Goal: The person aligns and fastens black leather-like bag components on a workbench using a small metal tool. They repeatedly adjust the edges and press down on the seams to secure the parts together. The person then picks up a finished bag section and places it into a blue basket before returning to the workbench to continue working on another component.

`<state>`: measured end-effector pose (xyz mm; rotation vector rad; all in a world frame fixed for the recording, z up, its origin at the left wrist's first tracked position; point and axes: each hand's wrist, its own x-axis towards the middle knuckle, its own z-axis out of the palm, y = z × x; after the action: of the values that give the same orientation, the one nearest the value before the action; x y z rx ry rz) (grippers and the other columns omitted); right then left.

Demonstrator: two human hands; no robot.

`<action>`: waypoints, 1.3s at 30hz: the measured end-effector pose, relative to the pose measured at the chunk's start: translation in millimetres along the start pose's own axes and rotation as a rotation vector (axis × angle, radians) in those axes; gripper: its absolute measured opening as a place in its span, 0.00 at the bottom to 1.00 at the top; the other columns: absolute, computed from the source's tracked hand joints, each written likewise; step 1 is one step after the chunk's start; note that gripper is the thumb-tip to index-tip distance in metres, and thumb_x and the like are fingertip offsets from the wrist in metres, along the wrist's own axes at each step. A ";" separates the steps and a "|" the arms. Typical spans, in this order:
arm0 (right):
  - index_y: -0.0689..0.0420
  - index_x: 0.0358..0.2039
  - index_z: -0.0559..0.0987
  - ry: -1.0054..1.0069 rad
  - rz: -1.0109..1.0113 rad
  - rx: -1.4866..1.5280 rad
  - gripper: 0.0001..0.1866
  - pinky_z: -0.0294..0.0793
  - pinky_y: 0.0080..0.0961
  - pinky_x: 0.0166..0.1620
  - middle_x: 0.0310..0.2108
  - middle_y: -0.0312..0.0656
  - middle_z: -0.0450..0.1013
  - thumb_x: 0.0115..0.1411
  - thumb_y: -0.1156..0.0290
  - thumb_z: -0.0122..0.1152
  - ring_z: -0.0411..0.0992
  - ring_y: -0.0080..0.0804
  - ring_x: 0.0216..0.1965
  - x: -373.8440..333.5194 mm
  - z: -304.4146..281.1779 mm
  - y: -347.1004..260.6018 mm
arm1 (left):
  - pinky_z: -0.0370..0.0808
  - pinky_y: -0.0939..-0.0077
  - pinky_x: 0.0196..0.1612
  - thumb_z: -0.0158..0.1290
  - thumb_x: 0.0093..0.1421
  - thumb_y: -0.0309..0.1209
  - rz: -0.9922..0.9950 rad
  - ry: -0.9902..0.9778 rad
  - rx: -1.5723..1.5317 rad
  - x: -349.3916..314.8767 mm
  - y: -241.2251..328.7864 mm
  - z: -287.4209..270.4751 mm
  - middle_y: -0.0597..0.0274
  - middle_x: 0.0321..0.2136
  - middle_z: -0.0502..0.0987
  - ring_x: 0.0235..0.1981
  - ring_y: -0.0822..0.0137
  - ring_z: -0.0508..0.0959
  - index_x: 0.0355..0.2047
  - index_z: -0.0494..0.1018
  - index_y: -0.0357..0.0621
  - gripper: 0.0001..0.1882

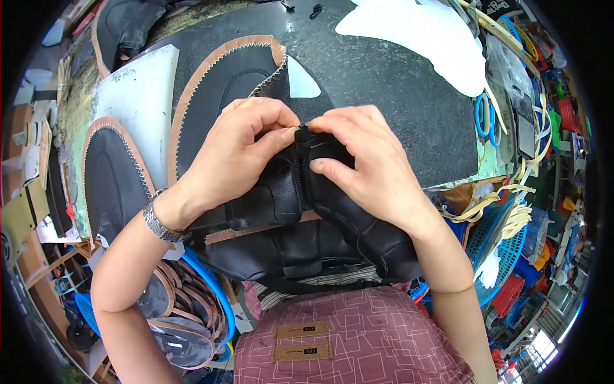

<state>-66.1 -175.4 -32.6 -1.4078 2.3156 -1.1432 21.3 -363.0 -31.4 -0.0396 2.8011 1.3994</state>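
Observation:
A black leather boot upper (pixel 262 201) with a dark zipper (pixel 298 182) down its middle lies over the near edge of the table and my lap. My left hand (pixel 227 157), a watch on its wrist, pinches the top end of the zipper between thumb and forefinger. Just opposite, my right hand (pixel 374 163) grips the upper's other side, fingertips at the zipper top and thumb lower on the leather. The two sets of fingertips almost meet. What lies inside the pinch is hidden. Beyond my left hand rests a black piece with zigzag-stitched tan edging (pixel 192 96).
Another tan-edged piece (pixel 115 173) lies left, beside a white board (pixel 137 89). A white sheet (pixel 416 38) spreads at the far right, near blue-handled scissors (pixel 486 118) and a phone (pixel 526 128). Below left, a blue-rimmed basket (pixel 220 291) holds several stitched pieces; a blue basket (pixel 508 253) stands right.

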 end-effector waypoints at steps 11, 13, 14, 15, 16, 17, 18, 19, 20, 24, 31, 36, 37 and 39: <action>0.66 0.37 0.76 -0.417 0.293 0.608 0.15 0.69 0.23 0.34 0.25 0.40 0.74 0.51 0.71 0.63 0.68 0.19 0.29 16.8 -13.8 11.1 | 0.61 0.74 0.49 0.51 0.58 0.25 -0.042 -0.088 -0.179 4.8 -2.1 -3.1 0.62 0.35 0.71 0.42 0.70 0.68 0.29 0.69 0.39 0.03; 0.67 0.37 0.76 -0.421 0.323 0.649 0.15 0.69 0.21 0.34 0.26 0.35 0.74 0.51 0.72 0.63 0.67 0.16 0.30 15.9 -12.8 13.3 | 0.60 0.72 0.50 0.51 0.58 0.25 -0.015 -0.082 -0.200 5.6 -2.5 -2.3 0.63 0.34 0.71 0.42 0.69 0.68 0.28 0.69 0.40 0.03; 0.67 0.37 0.76 -0.423 0.339 0.667 0.14 0.69 0.20 0.33 0.27 0.33 0.74 0.52 0.72 0.63 0.67 0.15 0.30 15.5 -12.5 14.1 | 0.60 0.72 0.50 0.51 0.58 0.25 -0.005 -0.080 -0.187 6.0 -2.4 -2.2 0.64 0.34 0.71 0.41 0.69 0.68 0.28 0.69 0.40 0.03; 0.66 0.37 0.77 -0.437 0.363 0.715 0.14 0.68 0.19 0.33 0.27 0.32 0.74 0.52 0.72 0.63 0.66 0.14 0.30 16.0 -12.8 14.4 | 0.60 0.72 0.50 0.51 0.58 0.26 0.006 -0.078 -0.174 6.3 -2.6 -2.7 0.64 0.33 0.72 0.40 0.69 0.69 0.28 0.69 0.40 0.04; 0.66 0.37 0.77 -0.454 0.388 0.763 0.13 0.68 0.18 0.33 0.27 0.31 0.73 0.52 0.72 0.63 0.66 0.13 0.30 16.5 -13.0 14.8 | 0.60 0.71 0.49 0.51 0.58 0.26 0.000 -0.080 -0.177 5.9 -3.1 -2.8 0.65 0.33 0.72 0.39 0.70 0.69 0.28 0.69 0.40 0.04; 0.66 0.37 0.77 -0.471 0.414 0.810 0.13 0.68 0.17 0.33 0.27 0.29 0.73 0.52 0.72 0.63 0.66 0.13 0.31 17.3 -12.8 14.5 | 0.60 0.71 0.49 0.51 0.58 0.26 -0.006 -0.083 -0.179 5.5 -3.6 -3.2 0.66 0.32 0.72 0.39 0.70 0.69 0.28 0.69 0.40 0.04; 0.65 0.36 0.77 -0.466 0.430 0.823 0.12 0.68 0.16 0.33 0.27 0.29 0.72 0.52 0.72 0.63 0.65 0.12 0.30 18.0 -12.4 13.1 | 0.60 0.71 0.49 0.52 0.58 0.27 -0.011 -0.086 -0.183 5.2 -4.1 -3.5 0.66 0.32 0.72 0.38 0.70 0.69 0.28 0.70 0.40 0.04; 0.65 0.35 0.78 -0.461 0.447 0.834 0.11 0.67 0.16 0.32 0.27 0.28 0.72 0.52 0.72 0.63 0.65 0.12 0.30 17.9 -12.0 12.0 | 0.60 0.71 0.49 0.52 0.58 0.27 -0.003 -0.076 -0.180 5.0 -5.2 -2.6 0.66 0.32 0.72 0.37 0.70 0.69 0.28 0.69 0.40 0.04; 0.64 0.34 0.78 -0.455 0.464 0.846 0.10 0.66 0.15 0.31 0.26 0.27 0.71 0.53 0.72 0.62 0.64 0.11 0.29 18.4 -11.5 11.4 | 0.59 0.71 0.50 0.52 0.58 0.27 0.005 -0.066 -0.176 4.7 -6.2 -1.6 0.66 0.31 0.72 0.37 0.70 0.69 0.28 0.69 0.40 0.04; 0.64 0.31 0.79 -0.447 0.466 0.764 0.10 0.64 0.15 0.28 0.23 0.27 0.70 0.53 0.70 0.63 0.63 0.11 0.26 19.5 -7.4 14.5 | 0.59 0.71 0.50 0.51 0.58 0.27 0.024 -0.063 -0.164 4.8 -6.7 -1.8 0.66 0.30 0.72 0.36 0.70 0.69 0.27 0.69 0.40 0.05; 0.64 0.25 0.78 -0.428 0.457 0.639 0.10 0.62 0.18 0.24 0.17 0.28 0.66 0.50 0.69 0.63 0.61 0.12 0.22 25.1 -10.8 6.7 | 0.59 0.70 0.50 0.51 0.58 0.28 0.045 -0.054 -0.158 5.2 -7.4 -0.9 0.67 0.29 0.71 0.34 0.71 0.69 0.27 0.68 0.41 0.06; 0.64 0.23 0.78 -0.395 0.403 0.521 0.11 0.61 0.18 0.23 0.14 0.29 0.64 0.49 0.68 0.63 0.60 0.12 0.21 24.5 -6.8 9.3 | 0.60 0.73 0.48 0.51 0.59 0.27 0.039 -0.069 -0.175 7.5 -6.3 -0.3 0.68 0.28 0.71 0.32 0.74 0.68 0.27 0.68 0.40 0.06; 0.64 0.23 0.77 -0.383 0.400 0.494 0.11 0.60 0.18 0.23 0.14 0.30 0.63 0.49 0.68 0.63 0.60 0.12 0.20 24.1 -4.0 8.4 | 0.60 0.74 0.47 0.50 0.59 0.27 0.034 -0.075 -0.175 7.3 -6.0 -0.7 0.68 0.28 0.70 0.32 0.75 0.68 0.27 0.68 0.40 0.05; 0.64 0.23 0.77 -0.372 0.392 0.435 0.11 0.61 0.19 0.23 0.14 0.32 0.63 0.49 0.67 0.63 0.61 0.14 0.20 23.6 -2.1 6.7 | 0.63 0.77 0.43 0.50 0.59 0.27 -0.009 -0.083 -0.239 5.7 -6.7 0.6 0.69 0.27 0.70 0.31 0.77 0.67 0.28 0.69 0.39 0.05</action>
<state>-84.1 -192.2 -30.9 -0.8715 1.8300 -1.0683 15.8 -366.6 -37.3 0.0038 2.5510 1.6845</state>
